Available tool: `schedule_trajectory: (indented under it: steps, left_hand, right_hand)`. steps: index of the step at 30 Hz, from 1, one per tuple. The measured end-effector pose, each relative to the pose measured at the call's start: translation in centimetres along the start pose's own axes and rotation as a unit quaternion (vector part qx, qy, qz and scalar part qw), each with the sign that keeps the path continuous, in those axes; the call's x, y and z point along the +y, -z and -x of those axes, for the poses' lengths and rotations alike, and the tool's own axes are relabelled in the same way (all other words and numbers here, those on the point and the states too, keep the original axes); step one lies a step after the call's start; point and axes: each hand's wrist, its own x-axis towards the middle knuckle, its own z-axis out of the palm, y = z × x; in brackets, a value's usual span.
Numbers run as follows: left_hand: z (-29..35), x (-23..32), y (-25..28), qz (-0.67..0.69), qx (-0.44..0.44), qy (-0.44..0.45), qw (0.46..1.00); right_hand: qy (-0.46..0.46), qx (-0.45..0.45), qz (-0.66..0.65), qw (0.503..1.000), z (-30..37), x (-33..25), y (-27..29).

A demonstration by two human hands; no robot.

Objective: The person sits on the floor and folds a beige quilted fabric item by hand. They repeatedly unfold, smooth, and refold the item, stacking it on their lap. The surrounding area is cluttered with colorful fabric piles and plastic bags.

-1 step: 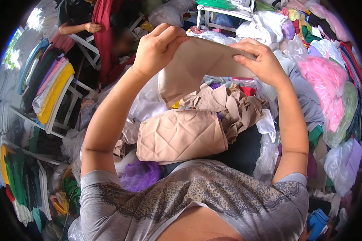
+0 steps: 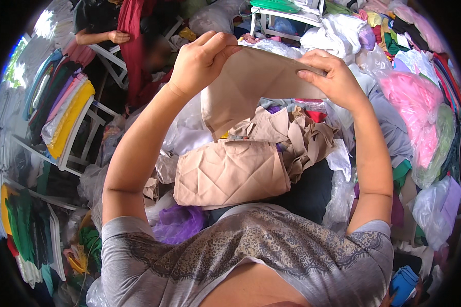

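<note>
A beige piece of cloth is stretched between my two hands, raised in front of me. My left hand is closed on its upper left corner, and a loose part hangs down below that hand. With thumb and fingers pinched together, my right hand grips the cloth's right end. Folded beige fabric lies on my lap, creased across its top. Just beyond it sits a heap of crumpled beige cloth pieces, partly behind the raised cloth.
Purple sheer fabric lies left of my lap. Stacked coloured cloths rest on a white stool at left. Pink cloth in clear plastic lies at right. At the far left, another person's hand holds dark red fabric. A white stool stands beyond.
</note>
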Motion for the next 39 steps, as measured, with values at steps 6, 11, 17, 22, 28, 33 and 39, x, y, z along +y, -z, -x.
schedule_trajectory:
  steps: [6,11,17,22,28,33,39]
  left_hand:
    - [-1.8,-2.1,0.2,-0.027,-0.121,0.020,0.992]
    - [-3.0,-4.7,2.0,-0.056,-0.234,0.042,0.970]
    - [-2.2,-8.9,3.0,0.009,-0.304,0.192,0.933]
    - [-0.7,-11.3,3.3,0.088,-0.271,0.277,0.918]
    - [0.4,-12.2,3.6,0.162,-0.193,0.349,0.903]
    - [2.8,-10.6,6.5,0.195,-0.144,0.323,0.915]
    - [12.5,-3.7,14.2,0.229,-0.290,0.281,0.886]
  right_hand:
    - [-0.072,-0.034,0.097,0.992,-1.1,1.0,1.5]
    - [-0.065,-0.007,0.062,0.996,-1.0,2.5,1.8]
    - [-0.083,0.015,0.042,0.996,-1.4,5.1,2.8]
    - [-0.136,0.020,-0.039,0.990,-1.8,6.6,3.1]
    - [-0.149,0.071,-0.086,0.982,-1.8,7.6,2.2]
    - [-0.125,0.092,-0.078,0.985,-0.5,6.1,0.9]
    - [-0.060,-0.047,-0.154,0.985,8.5,2.8,-4.4]
